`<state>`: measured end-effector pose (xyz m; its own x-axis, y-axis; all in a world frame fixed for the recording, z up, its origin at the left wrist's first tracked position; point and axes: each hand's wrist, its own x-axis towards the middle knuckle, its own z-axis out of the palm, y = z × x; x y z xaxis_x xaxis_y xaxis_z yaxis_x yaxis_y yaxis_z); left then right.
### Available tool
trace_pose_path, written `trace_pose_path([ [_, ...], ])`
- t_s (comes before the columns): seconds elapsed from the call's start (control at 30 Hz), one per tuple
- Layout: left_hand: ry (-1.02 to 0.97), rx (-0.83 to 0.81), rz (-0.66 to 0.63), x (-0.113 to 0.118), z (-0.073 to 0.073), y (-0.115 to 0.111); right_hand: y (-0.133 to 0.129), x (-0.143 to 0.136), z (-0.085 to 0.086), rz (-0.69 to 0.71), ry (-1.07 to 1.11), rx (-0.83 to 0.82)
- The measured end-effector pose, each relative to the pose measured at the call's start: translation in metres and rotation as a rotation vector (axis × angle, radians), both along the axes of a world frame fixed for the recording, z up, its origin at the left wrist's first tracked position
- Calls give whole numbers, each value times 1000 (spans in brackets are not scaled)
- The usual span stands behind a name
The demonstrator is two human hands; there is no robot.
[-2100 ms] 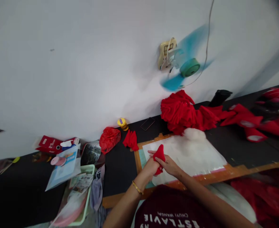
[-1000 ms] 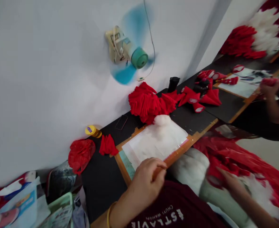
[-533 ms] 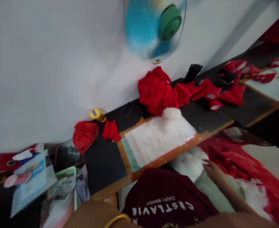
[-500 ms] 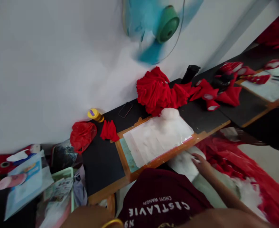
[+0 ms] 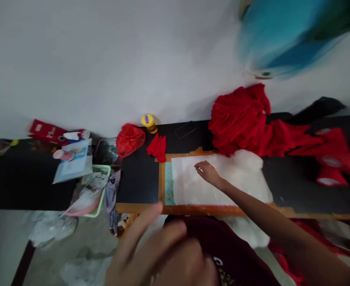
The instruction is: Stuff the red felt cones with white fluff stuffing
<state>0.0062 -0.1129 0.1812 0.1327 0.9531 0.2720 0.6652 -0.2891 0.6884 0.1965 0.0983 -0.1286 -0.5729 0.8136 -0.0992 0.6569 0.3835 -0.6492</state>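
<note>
"Which step is in hand now?"
"I judge, a reach: the right hand is above the white sheet, fingers bent; whether they pinch something, I cannot tell. The left hand, blurred, has its fingers spread."
"And the next move?"
"Taking the red cloth pieces would, I think, call for parted fingers."
"How do they look?"
"Narrow, seemingly soft, bunched on the tabletop, left of the sheet."

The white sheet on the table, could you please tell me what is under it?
A teal surface shows past the left edge of the white sheet and seems to continue beneath. The sheet covers the rest, so I cannot tell what else is under it.
</note>
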Motion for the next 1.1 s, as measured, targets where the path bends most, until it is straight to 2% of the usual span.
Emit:
trace_pose_path([
  [0.1, 130, -38, 32, -9, -19, 15, 13, -58, -13, 83, 61, -47],
  [0.2, 61, -197, 251, -14, -48, -5, 19, -135, -25, 137, 142, -91],
  [0.27, -3, -288, 381, -18, -66, -24, 24, -181, -30, 104, 171, -126],
  [0.33, -27, -301, 399, -27, -80, -35, 30, -213, -33, 28, 189, -165],
  [0.4, 3, -257, 325, -39, -88, -37, 38, -229, -33, -61, 218, -196],
  [0.5, 36, -216, 230, -62, -93, -33, 49, -223, -29, -202, 295, -216],
  [0.57, -5, -261, 252, -77, -101, -30, 52, -206, -23, -307, 360, -218],
  [0.63, -74, -335, 310, -92, -117, -25, 52, -186, -15, -370, 434, -236],
  [0.7, -146, -382, 365, -102, -141, -13, 45, -169, -4, -396, 502, -269],
  [0.83, -284, -330, 492, -111, -186, 42, 14, -156, 24, -390, 617, -343],
  [0.93, -323, -310, 482, -107, -205, 85, -16, -156, 46, -369, 766, -513],
  [1.0, -309, -311, 419, -103, -213, 101, -35, -152, 57, -386, 851, -600],
  [1.1, -270, -347, 339, -96, -225, 103, -57, -137, 65, -407, 901, -638],
])
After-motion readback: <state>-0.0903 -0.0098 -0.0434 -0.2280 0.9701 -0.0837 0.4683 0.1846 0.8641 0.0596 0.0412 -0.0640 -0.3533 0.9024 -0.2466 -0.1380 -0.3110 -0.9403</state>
